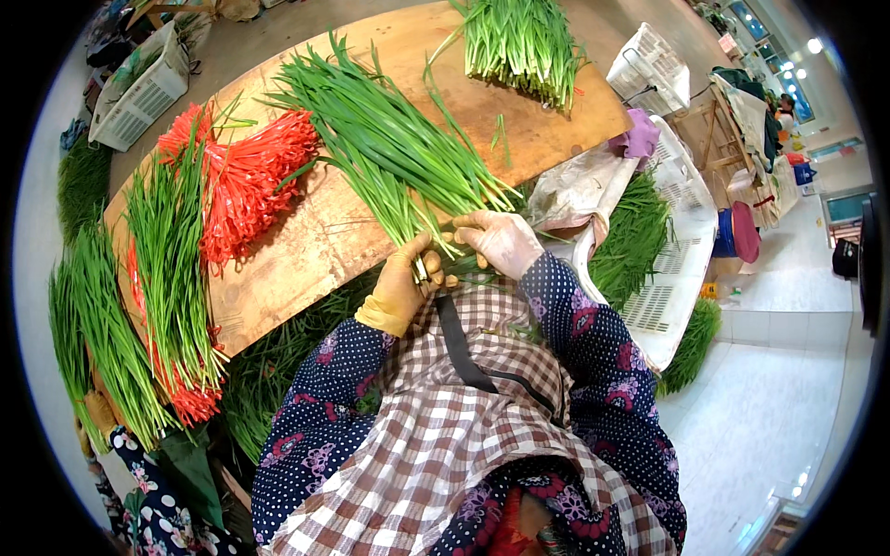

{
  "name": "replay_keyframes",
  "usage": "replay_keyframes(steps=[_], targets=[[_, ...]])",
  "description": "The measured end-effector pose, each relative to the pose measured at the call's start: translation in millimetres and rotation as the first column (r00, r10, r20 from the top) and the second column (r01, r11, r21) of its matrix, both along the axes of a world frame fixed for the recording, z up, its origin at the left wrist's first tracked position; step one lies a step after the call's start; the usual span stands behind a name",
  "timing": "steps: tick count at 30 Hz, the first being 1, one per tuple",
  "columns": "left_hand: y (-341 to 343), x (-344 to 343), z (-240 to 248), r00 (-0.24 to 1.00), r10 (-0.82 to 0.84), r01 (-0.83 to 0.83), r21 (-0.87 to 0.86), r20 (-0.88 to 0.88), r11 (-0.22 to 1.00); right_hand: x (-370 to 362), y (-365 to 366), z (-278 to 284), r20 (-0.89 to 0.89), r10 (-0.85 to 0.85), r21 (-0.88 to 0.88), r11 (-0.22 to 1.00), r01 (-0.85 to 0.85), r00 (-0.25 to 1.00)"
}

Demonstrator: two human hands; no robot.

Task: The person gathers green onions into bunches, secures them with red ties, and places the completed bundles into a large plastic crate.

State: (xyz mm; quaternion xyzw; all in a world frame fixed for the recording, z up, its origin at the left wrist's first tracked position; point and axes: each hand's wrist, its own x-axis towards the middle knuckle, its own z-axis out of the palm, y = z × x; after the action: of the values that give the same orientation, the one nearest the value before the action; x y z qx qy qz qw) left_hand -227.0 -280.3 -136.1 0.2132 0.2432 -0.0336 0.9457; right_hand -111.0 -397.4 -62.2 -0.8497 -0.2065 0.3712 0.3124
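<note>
On the near edge of a wooden board [278, 295] lies a loose bunch of garlic chives [389, 139], its pale stem ends towards me. My left hand [400, 285], in a yellow glove, is curled round a few stem ends just off the board's edge. Close beside it, my right hand [502, 243] wears a whitish glove. Its thumb and forefinger are bent together at the stem ends of the same bunch. The remaining right fingers are partly hidden.
Red ties [246, 176] lie in a heap at the left, beside more chive bunches [167, 269]. A thick bundle [521, 51] stands at the far edge. At my right is a white crate [681, 269] with chives and a cloth [579, 190]. Another person's sleeve [153, 482] shows lower left.
</note>
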Motion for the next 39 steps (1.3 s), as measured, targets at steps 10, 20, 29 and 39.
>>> replay_keyframes(steps=[10,20,29,39], targets=[[0.8,-0.9,8.3,0.997,0.003,0.001,0.051,-0.078,0.999,-17.4,23.3,-18.6,-0.191,-0.130,0.239,0.955,0.175,0.973],[-0.3,-2.8,4.6,0.995,0.092,-0.089,0.064,-0.034,0.994,-6.4,-64.2,13.4,-0.158,-0.168,0.237,0.950,0.203,0.973],[-8.3,15.4,-2.9,1.000,0.024,-0.023,-0.073,0.020,0.997,-7.3,-25.0,3.9,0.774,0.248,-0.248,0.965,-0.082,0.582],[-34.8,42.7,8.6,0.982,0.097,-0.096,0.010,-0.159,0.995,49.6,-26.3,-43.5,0.424,-0.063,0.128,0.992,0.009,0.903]])
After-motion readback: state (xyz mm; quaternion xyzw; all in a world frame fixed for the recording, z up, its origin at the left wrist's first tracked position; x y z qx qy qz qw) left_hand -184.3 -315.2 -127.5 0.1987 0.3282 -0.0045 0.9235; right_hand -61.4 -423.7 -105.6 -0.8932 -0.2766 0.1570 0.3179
